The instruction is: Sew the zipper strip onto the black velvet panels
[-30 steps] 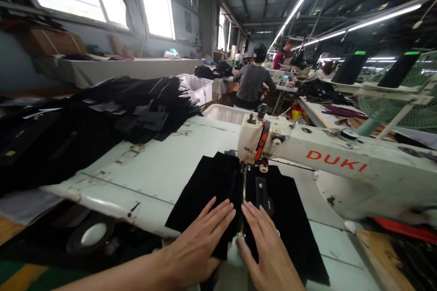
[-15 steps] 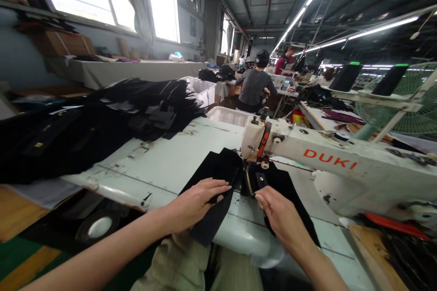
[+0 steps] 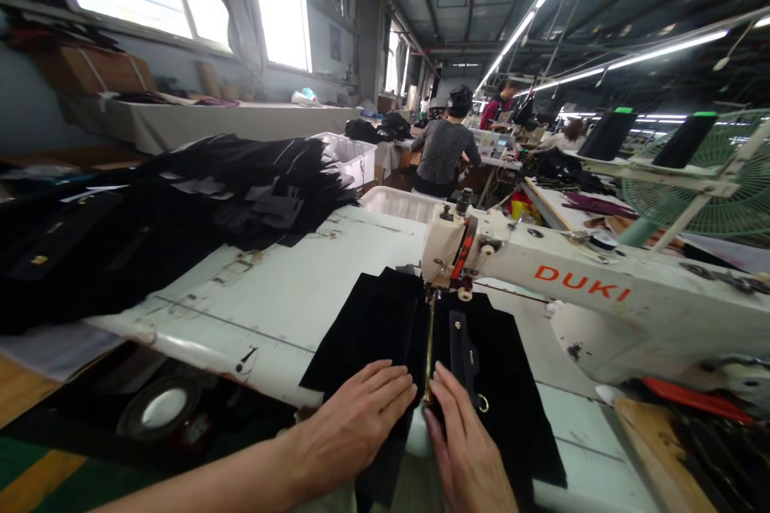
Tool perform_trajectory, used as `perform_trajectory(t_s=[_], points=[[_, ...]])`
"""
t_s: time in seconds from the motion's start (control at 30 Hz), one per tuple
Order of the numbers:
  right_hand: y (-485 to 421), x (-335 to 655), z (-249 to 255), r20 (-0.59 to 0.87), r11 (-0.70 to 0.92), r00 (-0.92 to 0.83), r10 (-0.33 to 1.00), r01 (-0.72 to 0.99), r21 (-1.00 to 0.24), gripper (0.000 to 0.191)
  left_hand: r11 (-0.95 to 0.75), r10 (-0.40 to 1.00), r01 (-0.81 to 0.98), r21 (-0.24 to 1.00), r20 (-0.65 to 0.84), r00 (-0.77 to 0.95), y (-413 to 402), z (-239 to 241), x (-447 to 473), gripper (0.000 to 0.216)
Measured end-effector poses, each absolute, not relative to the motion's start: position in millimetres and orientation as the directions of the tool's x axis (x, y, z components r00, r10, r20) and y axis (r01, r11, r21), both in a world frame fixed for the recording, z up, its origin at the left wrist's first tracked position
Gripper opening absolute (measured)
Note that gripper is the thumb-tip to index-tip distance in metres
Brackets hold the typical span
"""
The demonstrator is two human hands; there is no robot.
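Two bare hands, set at the near edge of a table (image 3: 337, 256): the left hand (image 3: 368, 415), its fingers pressed together and laid nearly straight on black fabric (image 3: 366, 325); the right hand (image 3: 466, 437), its fingers likewise held together, its tips placed at the near end of a gold-toned zip (image 3: 429, 345) — whether it is pinched there cannot be told. The zip is carried on the fabric between the hands, its long axis run almost straight away from the fingers to the foot of the sewing machine (image 3: 511, 252); its near end is more closely met by the right hand. A gold ring (image 3: 483, 403) and a studded dark strip (image 3: 460, 345) are seen on the fabric to the right; the strip's small pale marking is too small to be read. "DUKI" is lettered in orange-red on the machine arm. Farther off, dark pieces (image 3: 258, 192) are heaped at left, and a white bin (image 3: 400, 196) is placed behind the table.
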State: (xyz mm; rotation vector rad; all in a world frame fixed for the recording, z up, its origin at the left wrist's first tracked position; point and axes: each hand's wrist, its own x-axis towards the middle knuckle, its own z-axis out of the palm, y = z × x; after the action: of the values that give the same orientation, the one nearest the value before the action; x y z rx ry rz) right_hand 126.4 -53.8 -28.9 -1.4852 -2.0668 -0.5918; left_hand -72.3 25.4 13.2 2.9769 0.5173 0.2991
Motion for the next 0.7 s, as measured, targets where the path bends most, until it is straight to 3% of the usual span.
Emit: perform_trajectory(t_s=[0.1, 0.33, 0.57, 0.7], points=[[-53, 128, -35, 0.620, 0.299, -0.194, 0.760, 0.952, -0.068, 0.030, -0.943, 0.328, 0.305, 0.132, 0.216, 0.920, 27, 8, -73, 0.048], [-55, 141, -40, 0.605, 0.368, -0.374, 0.703, 0.919, 0.140, 0.035, -0.965, 0.264, 0.243, 0.102, 0.365, 0.893, 32, -1, -71, 0.036], [-48, 136, -15, 0.612, 0.353, -0.199, 0.765, 0.925, -0.141, 0.032, -0.979, 0.204, 0.191, 0.074, 0.298, 0.933, 35, 11, -70, 0.034], [-44, 133, -12, 0.614, 0.388, -0.244, 0.751, 0.915, -0.112, 0.030, -0.954, 0.264, 0.206, 0.218, 0.283, 0.922, 36, 7, -69, 0.035]])
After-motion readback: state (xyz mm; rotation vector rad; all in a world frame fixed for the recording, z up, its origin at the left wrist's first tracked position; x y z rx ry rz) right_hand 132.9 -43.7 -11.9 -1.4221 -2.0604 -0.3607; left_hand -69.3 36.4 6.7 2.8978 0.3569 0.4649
